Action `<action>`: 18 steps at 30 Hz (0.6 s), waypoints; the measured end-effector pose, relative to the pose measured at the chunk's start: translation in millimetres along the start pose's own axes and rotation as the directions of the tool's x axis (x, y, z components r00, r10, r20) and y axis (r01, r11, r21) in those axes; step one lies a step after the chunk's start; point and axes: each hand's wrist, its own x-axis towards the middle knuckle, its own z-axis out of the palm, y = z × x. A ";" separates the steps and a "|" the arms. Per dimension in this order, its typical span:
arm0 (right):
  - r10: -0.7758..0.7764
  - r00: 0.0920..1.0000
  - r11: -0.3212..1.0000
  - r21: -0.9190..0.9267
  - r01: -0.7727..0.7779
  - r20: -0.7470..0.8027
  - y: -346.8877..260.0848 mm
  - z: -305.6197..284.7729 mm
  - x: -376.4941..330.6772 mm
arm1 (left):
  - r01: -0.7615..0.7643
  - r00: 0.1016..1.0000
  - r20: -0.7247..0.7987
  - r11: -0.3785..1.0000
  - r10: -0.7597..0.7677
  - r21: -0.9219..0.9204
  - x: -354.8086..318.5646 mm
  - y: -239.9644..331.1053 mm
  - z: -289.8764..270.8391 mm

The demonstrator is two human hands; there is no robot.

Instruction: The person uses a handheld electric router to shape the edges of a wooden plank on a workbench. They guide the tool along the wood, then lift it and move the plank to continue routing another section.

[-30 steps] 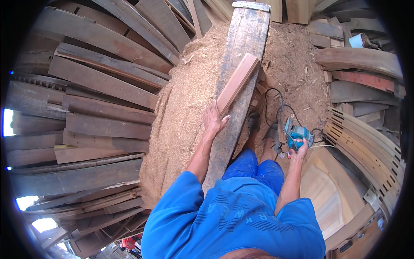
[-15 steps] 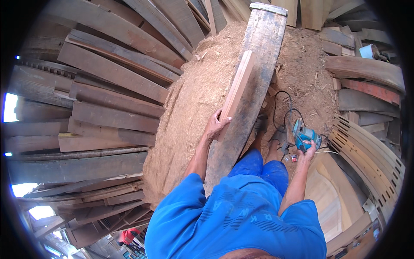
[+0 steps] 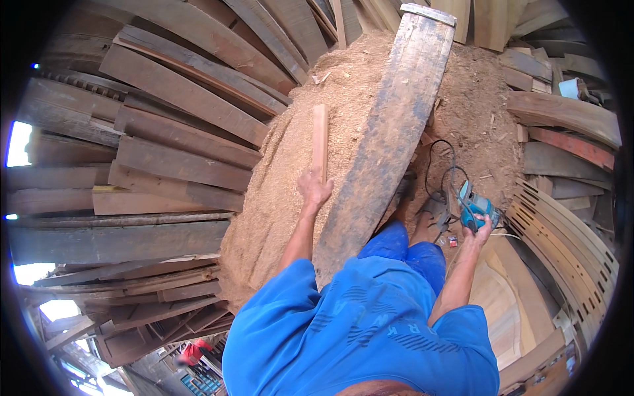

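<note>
My left hand (image 3: 314,189) is closed round the near end of a reddish-brown wooden strip (image 3: 320,140). The strip points away from me, over the sawdust to the left of a long, dark-stained plank (image 3: 403,112). My right hand (image 3: 483,228) grips a teal power tool with a black cord (image 3: 430,158), which looks like an electric planer (image 3: 473,203). That tool is to the right of my legs, apart from the plank. Part of its underside is hidden from view.
Sawdust (image 3: 284,198) covers the ground on both sides of the plank. Many boards (image 3: 178,171) lean in rows on the left. Slotted pale boards (image 3: 561,244) and curved timbers (image 3: 561,112) stand at the right. A small red-and-white packet (image 3: 453,241) lies beside my foot.
My left hand has carried the wooden strip leftward off the plank, out over the sawdust, and turned it more upright in view. My right hand keeps the teal tool in nearly the same place.
</note>
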 end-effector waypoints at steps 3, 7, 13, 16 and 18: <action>0.023 1.000 0.996 0.086 -0.024 0.015 1.9 -2.8 -2.5 | 0.153 0.873 0.454 0.781 0.180 -0.605 -6.4 56.2 -23.0; 0.090 0.992 0.949 0.294 -0.112 0.087 2.3 -35.5 35.0 | -0.258 0.379 0.637 0.738 0.671 -0.623 -35.1 150.8 -46.8; 0.084 0.996 0.854 0.516 -0.065 -0.014 -13.7 6.5 -1.2 | -0.388 -0.069 0.782 0.706 0.619 -0.593 -106.7 220.2 14.1; 0.060 0.993 0.845 0.535 0.004 -0.103 -24.3 21.1 -20.9 | -0.362 -0.116 0.710 0.636 0.695 -0.681 -134.5 254.4 34.6; 0.072 0.997 0.800 0.599 -0.038 -0.034 -29.9 21.5 -34.3 | -0.066 -0.102 0.771 0.769 0.628 -0.636 -148.8 281.0 51.4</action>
